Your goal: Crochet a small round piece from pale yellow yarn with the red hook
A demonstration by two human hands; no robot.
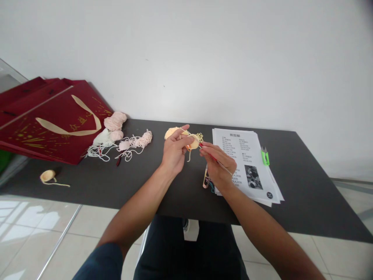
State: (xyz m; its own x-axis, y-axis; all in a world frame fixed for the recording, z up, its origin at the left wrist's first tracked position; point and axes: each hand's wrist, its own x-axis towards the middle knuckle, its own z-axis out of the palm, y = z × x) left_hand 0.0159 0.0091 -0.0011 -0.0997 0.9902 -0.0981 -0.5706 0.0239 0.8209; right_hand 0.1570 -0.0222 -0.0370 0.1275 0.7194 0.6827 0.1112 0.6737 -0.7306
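Note:
Between my hands is a small pale-yellow crochet piece (193, 142). My left hand (175, 149) pinches its left edge, and a strand of yellow yarn runs over the raised fingers. My right hand (218, 161) is closed round a crochet hook (214, 157) with a red handle, its tip at the piece's right edge. A ball of yellow yarn (172, 132) lies just behind my left hand, with loose yellow strands (199, 137) beside it. An orange spot shows at the bottom of the piece, too small to make out.
Printed sheets (237, 136) lie at the right, with green thread snips (265, 156) on their edge. Pink yarn (115, 121), white yarn (101, 139) and tangled strands lie at the left, by dark-red paper bags (58, 120). A small yellow crochet cup (47, 175) sits front left.

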